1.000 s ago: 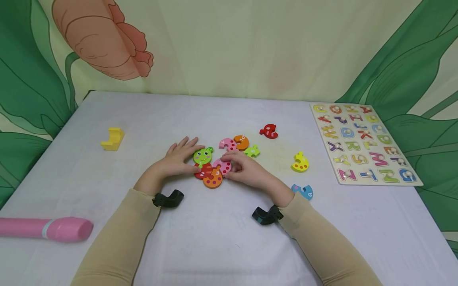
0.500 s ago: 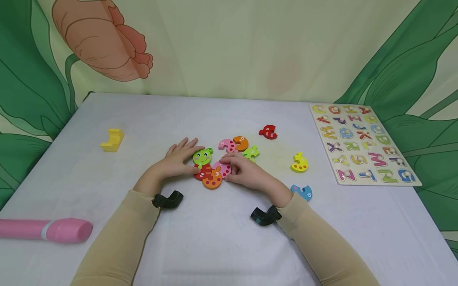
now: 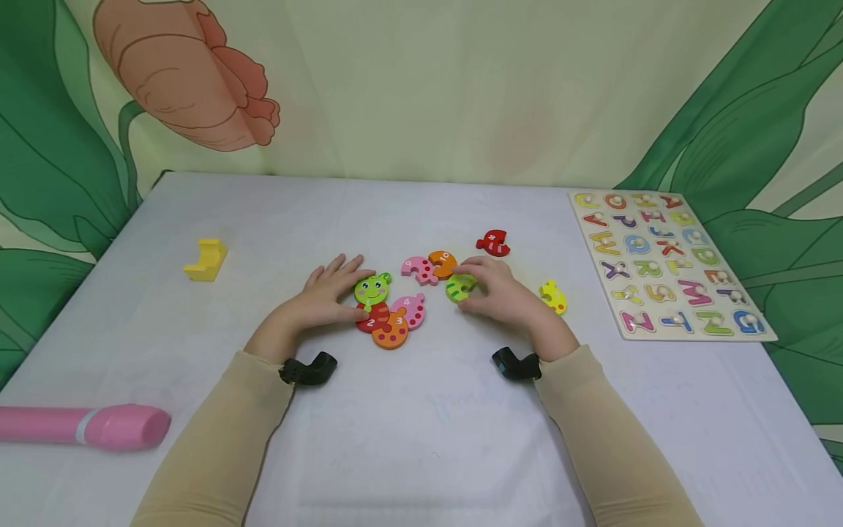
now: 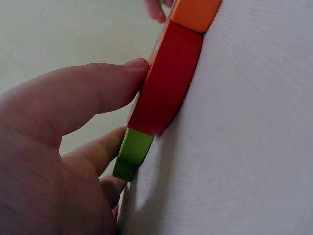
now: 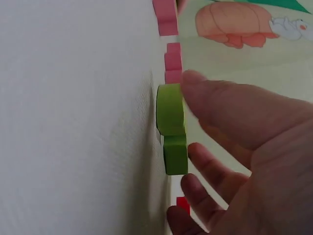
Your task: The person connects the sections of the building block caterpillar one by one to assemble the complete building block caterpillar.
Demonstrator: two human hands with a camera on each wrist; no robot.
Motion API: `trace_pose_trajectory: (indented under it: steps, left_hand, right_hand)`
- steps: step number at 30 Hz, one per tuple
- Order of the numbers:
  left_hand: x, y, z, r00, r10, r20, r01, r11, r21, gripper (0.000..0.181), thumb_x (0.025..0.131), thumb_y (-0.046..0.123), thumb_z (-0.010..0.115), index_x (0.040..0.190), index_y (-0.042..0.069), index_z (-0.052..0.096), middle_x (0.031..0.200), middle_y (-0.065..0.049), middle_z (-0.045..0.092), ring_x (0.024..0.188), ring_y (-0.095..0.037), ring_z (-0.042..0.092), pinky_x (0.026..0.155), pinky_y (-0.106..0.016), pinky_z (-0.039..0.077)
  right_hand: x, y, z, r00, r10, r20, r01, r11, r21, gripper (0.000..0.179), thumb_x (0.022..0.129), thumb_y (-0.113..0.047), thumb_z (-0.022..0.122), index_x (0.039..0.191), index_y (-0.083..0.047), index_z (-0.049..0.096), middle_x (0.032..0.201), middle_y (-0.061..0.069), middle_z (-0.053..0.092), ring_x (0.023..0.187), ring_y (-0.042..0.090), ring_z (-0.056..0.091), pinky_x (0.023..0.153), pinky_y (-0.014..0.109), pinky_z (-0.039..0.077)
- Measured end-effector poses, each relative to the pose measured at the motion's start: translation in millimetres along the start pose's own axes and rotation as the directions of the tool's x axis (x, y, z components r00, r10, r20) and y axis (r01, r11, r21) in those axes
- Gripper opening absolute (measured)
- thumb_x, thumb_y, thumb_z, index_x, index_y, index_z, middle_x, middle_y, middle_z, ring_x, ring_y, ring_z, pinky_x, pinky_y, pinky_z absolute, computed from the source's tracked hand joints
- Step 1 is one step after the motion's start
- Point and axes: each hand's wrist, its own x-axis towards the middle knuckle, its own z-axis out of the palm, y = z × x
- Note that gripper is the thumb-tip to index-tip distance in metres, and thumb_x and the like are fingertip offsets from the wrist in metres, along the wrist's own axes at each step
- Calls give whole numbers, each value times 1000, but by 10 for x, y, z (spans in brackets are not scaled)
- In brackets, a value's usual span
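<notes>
My left hand (image 3: 323,293) lies spread at the left of a row of joined number puzzle pieces. In the left wrist view its thumb touches the red piece (image 4: 168,81), while a finger reaches the edge of the green smiling head piece (image 4: 133,149). An orange piece (image 3: 391,331) and a pink dotted piece (image 3: 412,311) continue this row. To the right, thumb and forefinger of my right hand (image 3: 503,296) grip a striped green puzzle piece (image 3: 459,288), seen edge-on in the right wrist view with the thumb at its upper edge.
Loose pink (image 3: 419,270) and orange (image 3: 444,263) pieces lie behind the row. Red (image 3: 494,242) and yellow (image 3: 554,297) pieces are farther right. An alphabet board (image 3: 672,271) is at far right; a yellow block (image 3: 207,260) and a pink stick (image 3: 125,427) are left.
My right hand has left the pink dotted piece and moved right to the striped green piece. Its forearm now covers the blue piece. My left hand has stayed in place.
</notes>
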Motion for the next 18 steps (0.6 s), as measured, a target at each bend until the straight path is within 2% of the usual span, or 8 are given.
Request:
trace_pose_trajectory:
  steps: [2,11,18]
  left_hand:
    - [1,6,-2,1000,0,1,0,1000,-3,75,75,35,64,141,22,33,154,-5,9,141,-30,-6,110,-55,-6]
    - [-3,2,0,1000,6,1,-6,1000,-9,74,75,36,64,141,23,33,154,-5,9,141,-30,-6,110,-55,-6]
    - [-8,-4,-1,1000,6,-3,-6,1000,-4,74,75,36,64,141,24,33,154,-4,9,141,-29,-6,110,-55,-6]
  right_hand:
    - [10,22,21,1000,4,5,-4,1000,-22,53,81,-21,66,131,-17,48,141,6,33,131,27,23,100,49,37]
    - [36,26,90,1000,6,-13,-7,994,-108,52,81,-23,66,129,-18,48,138,6,37,125,27,28,97,47,40]
    - [-12,-110,75,999,-36,-28,34,998,-43,52,78,-27,70,126,-20,50,122,6,37,109,21,39,91,38,46]
